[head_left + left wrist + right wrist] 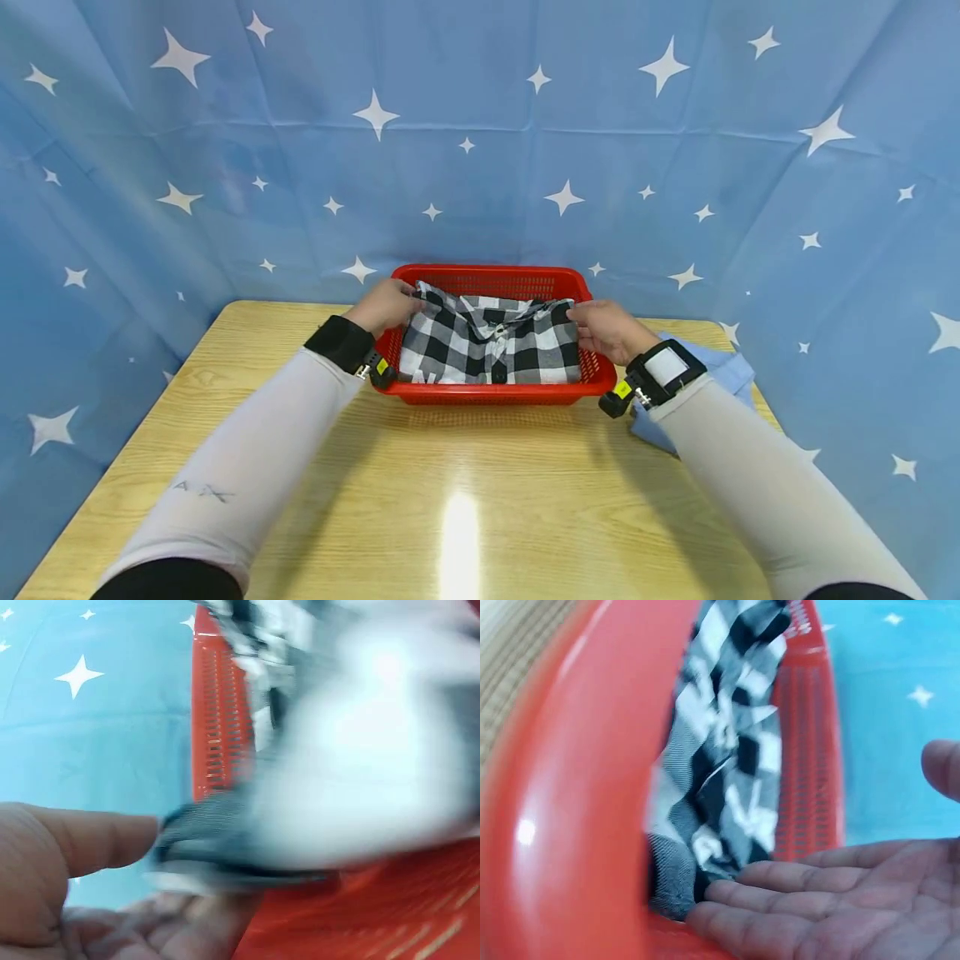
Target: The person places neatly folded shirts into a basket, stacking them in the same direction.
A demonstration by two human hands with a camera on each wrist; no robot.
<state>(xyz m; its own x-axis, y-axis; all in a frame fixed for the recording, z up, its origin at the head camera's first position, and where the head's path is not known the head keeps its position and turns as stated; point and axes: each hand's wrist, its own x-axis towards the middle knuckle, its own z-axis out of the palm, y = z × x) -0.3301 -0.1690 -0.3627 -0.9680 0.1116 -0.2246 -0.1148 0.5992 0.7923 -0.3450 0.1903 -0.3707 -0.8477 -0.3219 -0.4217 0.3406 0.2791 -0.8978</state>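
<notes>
A folded black-and-white checked shirt (491, 342) lies in a red plastic basket (480, 395) with slotted walls. At the shirt's left end, my left hand (386, 305) pinches its edge between thumb and fingers; the left wrist view shows the thumb (112, 838) on top of the blurred cloth and the fingers underneath. On the opposite side, my right hand (609, 328) reaches over the basket's rim. Its fingers (780, 904) are straight, with their tips against the shirt's end, and its thumb stands apart from the cloth.
Under the right forearm lies a light blue folded cloth (708, 371) near the table's right edge. The basket stands toward the back of the wooden table (420, 483), close to a blue curtain (480, 167) with white stars.
</notes>
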